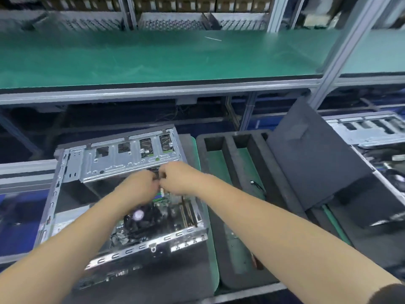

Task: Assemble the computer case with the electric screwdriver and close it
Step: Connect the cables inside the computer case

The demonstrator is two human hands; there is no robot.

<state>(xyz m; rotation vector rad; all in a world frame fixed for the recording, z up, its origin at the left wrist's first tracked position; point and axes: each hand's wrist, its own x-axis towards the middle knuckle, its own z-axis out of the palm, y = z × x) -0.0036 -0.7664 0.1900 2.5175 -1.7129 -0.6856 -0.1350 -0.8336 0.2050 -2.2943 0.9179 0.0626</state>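
An open silver computer case (65, 172) lies on its side on the bench, with its motherboard and a fan (138, 215) showing inside. Both hands reach into it just below the drive cage (122, 159). My left hand (137, 189) and my right hand (178, 178) meet with curled fingers around a small dark part, perhaps a cable or connector (156, 175); blur hides what it is. The black side panel (313, 163) leans tilted to the right of the case. No electric screwdriver is in view.
A black foam tray (258, 194) with long slots over green mat sits right of the case. A second open case (372, 132) stands at far right. A green shelf (153, 58) runs overhead on metal posts (341, 51).
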